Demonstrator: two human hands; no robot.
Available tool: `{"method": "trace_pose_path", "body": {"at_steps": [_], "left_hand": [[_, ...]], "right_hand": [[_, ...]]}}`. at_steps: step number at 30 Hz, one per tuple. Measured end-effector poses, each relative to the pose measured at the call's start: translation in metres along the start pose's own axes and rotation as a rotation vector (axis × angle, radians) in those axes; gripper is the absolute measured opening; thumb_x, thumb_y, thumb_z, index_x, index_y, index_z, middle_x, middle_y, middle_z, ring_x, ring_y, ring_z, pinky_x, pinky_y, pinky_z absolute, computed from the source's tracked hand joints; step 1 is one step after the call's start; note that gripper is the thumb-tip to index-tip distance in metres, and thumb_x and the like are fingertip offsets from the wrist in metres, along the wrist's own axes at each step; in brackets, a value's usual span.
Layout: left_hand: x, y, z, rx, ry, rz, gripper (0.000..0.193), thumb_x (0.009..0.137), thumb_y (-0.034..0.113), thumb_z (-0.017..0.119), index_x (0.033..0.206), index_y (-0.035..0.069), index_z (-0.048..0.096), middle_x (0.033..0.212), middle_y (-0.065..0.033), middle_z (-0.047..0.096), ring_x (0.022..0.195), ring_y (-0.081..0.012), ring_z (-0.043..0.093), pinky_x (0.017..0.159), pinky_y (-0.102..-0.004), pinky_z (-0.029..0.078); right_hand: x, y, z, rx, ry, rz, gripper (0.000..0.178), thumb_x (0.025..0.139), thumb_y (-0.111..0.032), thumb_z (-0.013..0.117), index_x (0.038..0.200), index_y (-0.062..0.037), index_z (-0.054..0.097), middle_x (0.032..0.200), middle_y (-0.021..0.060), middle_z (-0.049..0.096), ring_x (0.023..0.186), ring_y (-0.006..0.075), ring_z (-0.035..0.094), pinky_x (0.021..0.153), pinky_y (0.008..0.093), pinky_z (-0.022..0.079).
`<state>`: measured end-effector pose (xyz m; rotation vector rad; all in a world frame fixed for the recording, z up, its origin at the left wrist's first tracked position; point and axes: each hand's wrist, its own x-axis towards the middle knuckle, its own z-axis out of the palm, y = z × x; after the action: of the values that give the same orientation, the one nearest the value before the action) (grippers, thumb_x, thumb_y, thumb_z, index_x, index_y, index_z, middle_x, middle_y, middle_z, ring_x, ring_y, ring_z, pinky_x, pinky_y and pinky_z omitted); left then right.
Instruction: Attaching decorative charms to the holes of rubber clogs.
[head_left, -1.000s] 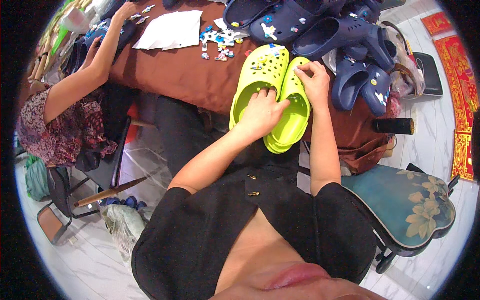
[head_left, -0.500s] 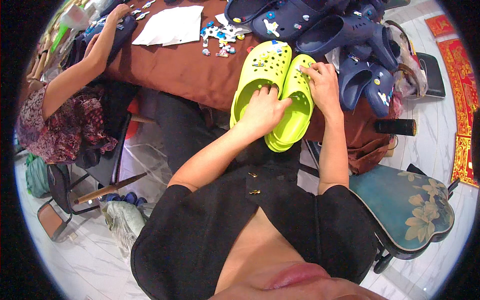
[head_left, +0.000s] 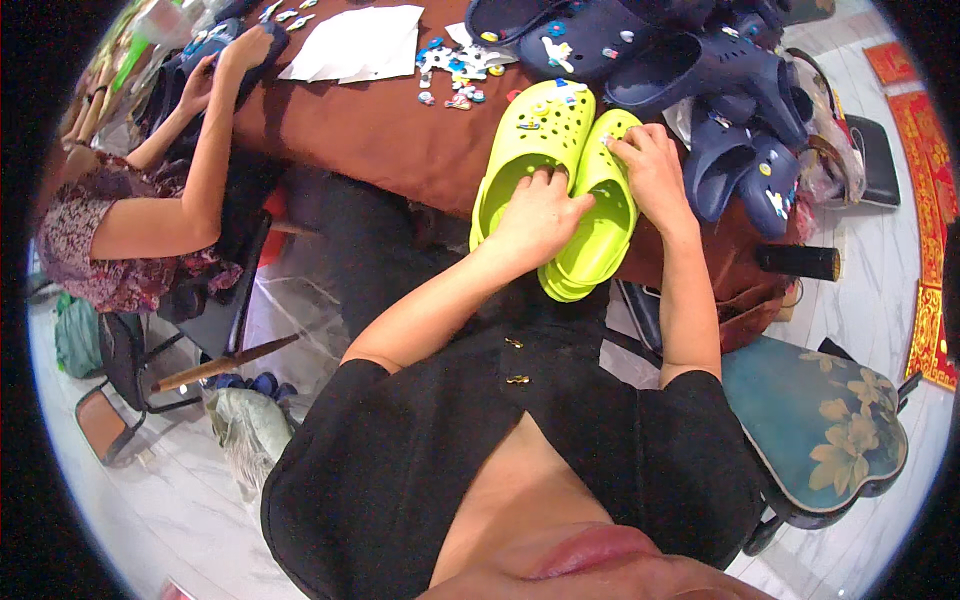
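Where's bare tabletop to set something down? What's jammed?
Free: brown cloth on the person's side of the white paper and small charms, between the co-worker's forearm and the lime clogs. Crowded: the cloth's far right, heaped with navy clogs; the right hand works close beside them.

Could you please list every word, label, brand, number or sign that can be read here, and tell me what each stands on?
None can be read with certainty.
Red-and-gold banner at the right edge: its gold markings are too blurred to read.
Loose charms on the brown cloth: too small to read.
Lime-green clogs: any lettering on their charms is too small to read.
Black cylinder: no legible marks.
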<state>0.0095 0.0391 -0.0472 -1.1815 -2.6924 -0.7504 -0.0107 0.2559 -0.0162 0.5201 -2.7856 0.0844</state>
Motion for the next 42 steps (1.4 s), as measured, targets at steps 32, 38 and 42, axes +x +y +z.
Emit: {"method": "trace_pose_path", "body": {"at_steps": [32,38,42], "left_hand": [[0.001,-0.157,-0.081,-0.068,0.483,-0.521,0.033,0.08,0.026,0.077,0.107,0.008,0.072,0.087,-0.0149,0.072,0.082,-0.0272,0.071,0.077,-0.0382,0.055],[0.037,-0.205,-0.058,0.122,0.295,-0.708,0.037,0.077,0.039,0.081,0.096,0.008,0.072,0.089,-0.0158,0.073,0.089,-0.0303,0.071,0.079,-0.0431,0.054],[0.042,-0.22,-0.058,0.066,0.318,-0.716,0.032,0.076,0.034,0.081,0.087,0.004,0.075,0.086,-0.0181,0.072,0.086,-0.0359,0.07,0.076,-0.0457,0.054]], "right_hand": [[-0.103,-0.013,0.049,0.747,0.603,0.851,0.017,0.091,-0.004,0.062,0.105,-0.0016,0.072,0.103,0.0109,0.071,0.099,0.0236,0.065,0.09,0.0348,0.05],[-0.103,-0.016,0.059,0.422,0.545,0.791,0.016,0.089,-0.007,0.064,0.102,-0.0036,0.072,0.1,0.011,0.071,0.098,0.0266,0.065,0.09,0.0366,0.049],[-0.1,-0.019,0.055,0.386,0.527,0.766,0.015,0.088,-0.007,0.064,0.1,-0.0042,0.072,0.099,0.0101,0.071,0.097,0.0269,0.065,0.088,0.0374,0.05]]}}
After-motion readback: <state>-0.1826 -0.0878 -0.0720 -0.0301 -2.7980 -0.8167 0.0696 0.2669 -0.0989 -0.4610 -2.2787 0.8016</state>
